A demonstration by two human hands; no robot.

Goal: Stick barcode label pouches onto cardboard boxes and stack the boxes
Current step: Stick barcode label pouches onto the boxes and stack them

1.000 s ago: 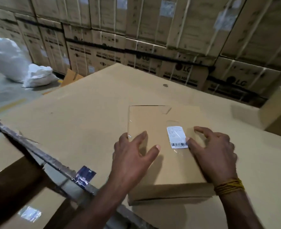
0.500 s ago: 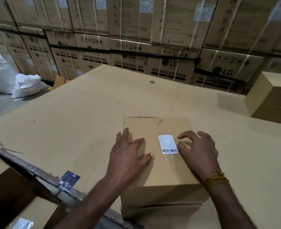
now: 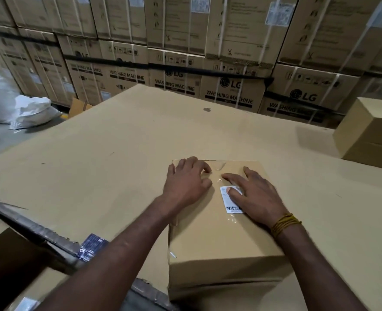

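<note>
Hands [image 3: 186,182] flat on labelled box [image 3: 219,239]

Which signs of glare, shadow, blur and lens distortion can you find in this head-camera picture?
Head view: glare glints off the clear label pouch around its barcode; the left hand and right hand cast soft shadows on the small box; the stacked washing machine cartons bow outward from wide-angle distortion; the near forearms and frame edges look slightly soft.

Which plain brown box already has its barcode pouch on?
The box under both hands, near the front edge of the work surface: the white barcode label shows on its top. The box at far right shows no label.
</note>
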